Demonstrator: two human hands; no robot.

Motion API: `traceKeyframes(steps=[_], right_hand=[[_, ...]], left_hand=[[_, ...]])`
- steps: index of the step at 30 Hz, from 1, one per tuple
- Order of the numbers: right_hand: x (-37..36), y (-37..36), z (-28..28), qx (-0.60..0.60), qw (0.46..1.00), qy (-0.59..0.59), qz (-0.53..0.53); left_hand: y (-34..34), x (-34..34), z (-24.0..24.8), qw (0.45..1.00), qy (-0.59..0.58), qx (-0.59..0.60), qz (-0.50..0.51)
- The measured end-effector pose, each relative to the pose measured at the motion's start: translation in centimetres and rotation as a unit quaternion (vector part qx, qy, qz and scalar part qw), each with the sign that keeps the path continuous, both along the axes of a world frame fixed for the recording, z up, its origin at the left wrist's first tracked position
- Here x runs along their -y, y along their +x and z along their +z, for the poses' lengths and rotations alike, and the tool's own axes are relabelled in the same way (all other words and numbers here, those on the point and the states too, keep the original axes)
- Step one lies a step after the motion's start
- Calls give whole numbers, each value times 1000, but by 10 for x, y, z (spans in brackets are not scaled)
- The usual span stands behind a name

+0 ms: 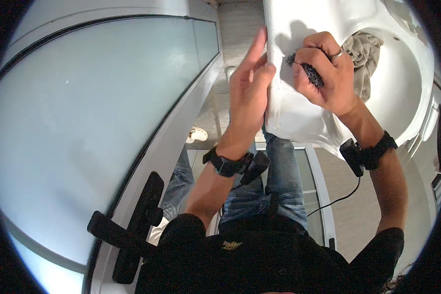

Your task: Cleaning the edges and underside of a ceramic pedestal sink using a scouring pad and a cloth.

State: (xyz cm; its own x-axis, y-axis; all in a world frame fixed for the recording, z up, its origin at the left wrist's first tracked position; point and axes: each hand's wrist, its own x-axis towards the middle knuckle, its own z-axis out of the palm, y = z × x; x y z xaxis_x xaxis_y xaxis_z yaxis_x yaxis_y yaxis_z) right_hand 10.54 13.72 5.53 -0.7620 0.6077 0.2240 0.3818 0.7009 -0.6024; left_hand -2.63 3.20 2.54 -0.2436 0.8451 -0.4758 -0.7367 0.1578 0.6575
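Observation:
My right hand (pixel 328 71) is closed round a dark, glittering scouring pad (pixel 312 75), over the flat white top of a washbasin (pixel 299 115). A ring sits on one of its fingers. Parts of the pad stick out between the fingers. At the basin's left edge, my left hand (pixel 252 88) rests with its fingers stretched out along the side, holding nothing. Beside my right hand, a crumpled grey-brown cloth (pixel 365 59) lies in the bowl and over its inner wall.
A frosted door (pixel 98 98) with a black handle (pixel 137 230) stands on the left. Beyond it show another person's jeans leg (pixel 179 183) and a pale clog (pixel 197 134). A thin black cable (pixel 345 196) hangs from my right wrist strap (pixel 372 154).

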Motion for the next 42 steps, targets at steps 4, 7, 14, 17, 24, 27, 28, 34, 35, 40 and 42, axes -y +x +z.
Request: traceKeyframes(steps=[4,7,14,17,24,27,28,34,35,40,42], right_hand=[[-1,-1,1,-4,1000,8,3],[-1,0,1,-7,1000,4,0],[-1,-2,2,-12,1000,4,4],[0,0,2,-11,1000,10,4],[0,2,3,-5,1000,2,3],[-2,1,2,-10,1000,0,9],[-3,0,2,-21,1000,-1,11],[1,3,2,-8,1000,-12,-1],[0,2,2,-9,1000,-11,-3],[-1,2,1,-21,1000,-6,-1],[0,3,4,-9,1000,-14,-7]], left_hand=[[-3,-2,1,999,23,23,-10],[8,10,0,998,-17,-62,9],[-5,0,1,1000,16,-10,-8],[0,8,-3,999,34,-31,-22],[5,18,-3,996,8,-78,-32],[2,-2,-1,996,26,-82,-24],[3,-5,-2,995,40,-87,-15],[10,19,5,993,-17,-105,-52],[11,24,4,993,-16,-106,-53],[17,28,11,994,-22,-103,-26],[15,21,10,994,-18,-104,-35]])
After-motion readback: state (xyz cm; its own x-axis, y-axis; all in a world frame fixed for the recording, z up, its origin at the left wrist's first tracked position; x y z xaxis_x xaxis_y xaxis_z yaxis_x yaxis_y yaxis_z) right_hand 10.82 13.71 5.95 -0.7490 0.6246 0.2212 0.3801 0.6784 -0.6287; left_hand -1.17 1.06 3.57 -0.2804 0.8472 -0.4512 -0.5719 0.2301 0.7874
